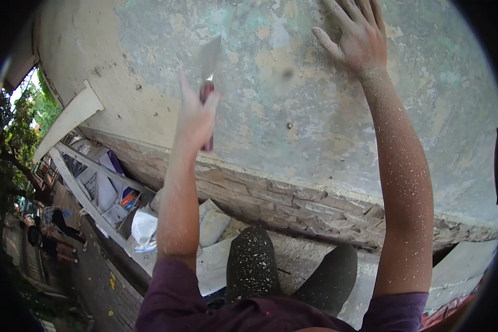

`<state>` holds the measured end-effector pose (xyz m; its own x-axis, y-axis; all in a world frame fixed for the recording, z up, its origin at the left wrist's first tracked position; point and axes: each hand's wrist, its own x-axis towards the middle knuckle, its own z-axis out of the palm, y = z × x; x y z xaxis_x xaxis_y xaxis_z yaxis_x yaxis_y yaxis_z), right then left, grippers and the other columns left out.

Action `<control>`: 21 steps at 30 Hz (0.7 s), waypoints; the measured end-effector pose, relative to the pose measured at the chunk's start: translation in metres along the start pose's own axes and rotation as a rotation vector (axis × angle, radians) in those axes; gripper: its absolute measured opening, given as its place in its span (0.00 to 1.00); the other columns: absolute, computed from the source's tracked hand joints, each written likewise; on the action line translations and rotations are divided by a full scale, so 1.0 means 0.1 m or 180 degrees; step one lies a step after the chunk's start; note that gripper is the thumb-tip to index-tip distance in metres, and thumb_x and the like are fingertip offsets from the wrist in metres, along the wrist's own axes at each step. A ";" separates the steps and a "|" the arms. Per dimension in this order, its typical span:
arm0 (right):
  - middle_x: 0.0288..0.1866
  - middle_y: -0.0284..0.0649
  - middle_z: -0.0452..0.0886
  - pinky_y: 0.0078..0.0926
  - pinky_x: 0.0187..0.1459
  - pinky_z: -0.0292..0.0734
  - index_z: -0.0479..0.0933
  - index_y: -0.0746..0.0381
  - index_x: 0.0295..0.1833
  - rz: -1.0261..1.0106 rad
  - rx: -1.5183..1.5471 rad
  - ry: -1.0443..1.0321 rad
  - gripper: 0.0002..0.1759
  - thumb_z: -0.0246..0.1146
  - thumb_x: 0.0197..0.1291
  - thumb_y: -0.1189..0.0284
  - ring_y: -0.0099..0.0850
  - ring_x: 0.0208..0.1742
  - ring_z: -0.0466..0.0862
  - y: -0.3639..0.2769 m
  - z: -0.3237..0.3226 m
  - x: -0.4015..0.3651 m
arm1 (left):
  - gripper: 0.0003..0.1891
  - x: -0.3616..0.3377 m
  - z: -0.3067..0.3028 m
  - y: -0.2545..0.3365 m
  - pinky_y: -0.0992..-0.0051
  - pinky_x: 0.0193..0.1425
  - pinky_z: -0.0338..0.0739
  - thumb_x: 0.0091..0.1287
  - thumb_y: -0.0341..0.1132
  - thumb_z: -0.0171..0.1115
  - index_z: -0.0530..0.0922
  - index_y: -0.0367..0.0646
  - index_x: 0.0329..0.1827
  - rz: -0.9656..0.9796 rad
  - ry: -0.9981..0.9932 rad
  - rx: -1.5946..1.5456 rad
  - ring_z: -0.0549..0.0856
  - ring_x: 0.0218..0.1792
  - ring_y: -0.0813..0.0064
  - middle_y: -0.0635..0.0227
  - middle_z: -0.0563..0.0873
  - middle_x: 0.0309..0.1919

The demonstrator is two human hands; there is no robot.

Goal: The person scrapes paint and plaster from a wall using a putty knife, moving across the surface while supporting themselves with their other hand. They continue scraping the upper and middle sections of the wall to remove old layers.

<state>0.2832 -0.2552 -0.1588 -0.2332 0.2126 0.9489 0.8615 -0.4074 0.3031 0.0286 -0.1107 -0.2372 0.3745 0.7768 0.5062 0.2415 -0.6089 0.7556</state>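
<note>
My left hand point(196, 119), slightly blurred, is wrapped round the dark red handle of a putty knife point(211, 58). Its broad metal blade points up and overlaps the wall in this view. Higher and to the right, my right hand point(361, 41) lies with fingers spread against the wall point(315, 105), dusted pale; its upper fingertips run out of the frame. Patchy green, grey and beige paint covers the wall. Pale flakes cling to my right forearm and to my dark trousers.
Along the wall's foot runs a rough stone band point(282, 193). At lower left stand a pale frame point(83, 191) with bags and packets behind it and a white plastic bag point(144, 228). Farther left, people point(52, 232) are on a paved path point(102, 276) beside trees.
</note>
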 end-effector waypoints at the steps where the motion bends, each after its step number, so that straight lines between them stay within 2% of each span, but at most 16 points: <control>1: 0.73 0.43 0.61 0.49 0.73 0.45 0.70 0.58 0.63 0.0000 -0.0043 -0.0015 0.36 0.59 0.51 0.50 0.46 0.75 0.54 0.01 0.00 0.00 | 0.24 -0.19 0.07 -0.31 0.78 0.31 0.74 0.67 0.34 0.55 0.63 0.36 0.64 -0.0238 -0.0415 -0.1112 0.77 0.26 0.80 0.63 0.82 0.36; 2: 0.73 0.44 0.61 0.49 0.73 0.45 0.70 0.58 0.63 -0.0006 -0.0045 0.0008 0.36 0.59 0.51 0.50 0.46 0.75 0.54 0.01 0.00 0.01 | 0.18 -0.38 0.15 -0.56 0.81 0.24 0.71 0.69 0.34 0.54 0.68 0.37 0.59 -0.0705 -0.0567 -0.1518 0.76 0.23 0.84 0.68 0.80 0.33; 4: 0.73 0.44 0.61 0.49 0.73 0.45 0.71 0.58 0.63 -0.0026 -0.0039 -0.0014 0.35 0.59 0.51 0.51 0.46 0.75 0.54 0.01 0.02 0.00 | 0.12 -0.78 0.46 -0.85 0.80 0.22 0.70 0.71 0.33 0.52 0.72 0.37 0.52 -0.1375 -0.0187 -0.2802 0.76 0.23 0.85 0.72 0.78 0.28; 6: 0.73 0.44 0.61 0.48 0.73 0.45 0.71 0.58 0.63 -0.0026 -0.0133 0.0028 0.35 0.59 0.51 0.51 0.47 0.75 0.54 0.00 0.04 0.00 | 0.09 -1.05 0.64 -0.82 0.79 0.20 0.68 0.72 0.33 0.51 0.74 0.38 0.47 -0.2062 -0.0209 -0.3286 0.76 0.23 0.84 0.74 0.77 0.23; 7: 0.73 0.44 0.60 0.48 0.72 0.46 0.71 0.59 0.63 -0.0038 -0.0082 0.0038 0.35 0.59 0.51 0.52 0.47 0.75 0.54 0.00 0.05 0.00 | 0.09 -1.09 0.73 -0.94 0.79 0.20 0.68 0.72 0.33 0.51 0.74 0.38 0.47 -0.2103 -0.0205 -0.3301 0.76 0.23 0.84 0.74 0.77 0.23; 9: 0.73 0.44 0.60 0.48 0.72 0.46 0.71 0.59 0.63 -0.0067 -0.0096 0.0050 0.35 0.59 0.50 0.52 0.47 0.75 0.54 -0.01 0.06 0.01 | 0.10 -1.15 0.95 -1.19 0.77 0.20 0.69 0.73 0.35 0.48 0.74 0.39 0.44 -0.1155 -0.1122 -0.2102 0.76 0.21 0.82 0.74 0.74 0.19; 10: 0.73 0.44 0.60 0.48 0.72 0.46 0.71 0.58 0.63 -0.0064 -0.0119 0.0095 0.35 0.60 0.50 0.52 0.47 0.75 0.54 -0.01 0.06 0.00 | 0.10 -1.17 1.03 -1.24 0.77 0.20 0.69 0.73 0.35 0.48 0.74 0.39 0.44 -0.1187 -0.1161 -0.2141 0.76 0.21 0.82 0.74 0.74 0.19; 12: 0.73 0.44 0.60 0.49 0.72 0.46 0.71 0.58 0.63 -0.0095 -0.0165 0.0080 0.35 0.59 0.50 0.51 0.48 0.75 0.54 -0.01 0.07 0.00 | 0.11 -1.10 1.18 -1.25 0.77 0.19 0.67 0.74 0.37 0.46 0.73 0.39 0.41 -0.0602 -0.0918 -0.1385 0.74 0.17 0.81 0.74 0.72 0.17; 13: 0.73 0.44 0.60 0.50 0.72 0.46 0.71 0.58 0.63 -0.0094 -0.0152 0.0106 0.35 0.59 0.51 0.51 0.48 0.75 0.54 0.00 0.09 -0.01 | 0.13 -1.05 1.23 -1.23 0.77 0.18 0.65 0.74 0.39 0.44 0.72 0.38 0.39 -0.0275 -0.0829 -0.1562 0.71 0.14 0.82 0.74 0.71 0.17; 14: 0.73 0.44 0.60 0.50 0.72 0.47 0.71 0.58 0.63 -0.0099 -0.0137 0.0137 0.35 0.59 0.51 0.51 0.48 0.75 0.54 0.00 0.09 -0.01 | 0.13 -1.02 1.28 -1.20 0.77 0.18 0.65 0.74 0.39 0.44 0.72 0.38 0.39 -0.0268 -0.0852 -0.1596 0.71 0.14 0.82 0.74 0.71 0.17; 16: 0.73 0.44 0.60 0.51 0.72 0.47 0.71 0.58 0.63 -0.0110 -0.0170 0.0140 0.35 0.59 0.51 0.50 0.48 0.75 0.54 0.01 0.09 0.00 | 0.14 -0.93 1.29 -0.97 0.76 0.17 0.64 0.74 0.40 0.44 0.73 0.38 0.38 -0.0703 -0.0896 -0.1919 0.70 0.13 0.81 0.74 0.70 0.16; 20: 0.72 0.45 0.61 0.51 0.72 0.47 0.71 0.57 0.62 -0.0039 -0.0106 0.0156 0.35 0.60 0.50 0.50 0.48 0.75 0.55 0.01 0.08 -0.01 | 0.16 -0.64 1.42 -0.60 0.73 0.17 0.66 0.74 0.42 0.44 0.74 0.38 0.40 -0.0509 -0.1236 -0.1878 0.72 0.13 0.79 0.71 0.73 0.17; 21: 0.72 0.44 0.61 0.51 0.72 0.47 0.71 0.57 0.62 -0.0049 -0.0096 0.0175 0.35 0.60 0.51 0.50 0.48 0.75 0.55 0.01 0.09 -0.01 | 0.17 -0.59 1.51 -0.52 0.71 0.19 0.67 0.74 0.43 0.44 0.74 0.37 0.41 -0.0454 -0.1293 -0.1711 0.74 0.15 0.77 0.68 0.75 0.17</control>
<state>0.2885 -0.2482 -0.1601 -0.2715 0.1704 0.9472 0.8438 -0.4313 0.3194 0.1286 -0.1492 -0.3693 0.7032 0.6578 0.2699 -0.1248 -0.2595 0.9576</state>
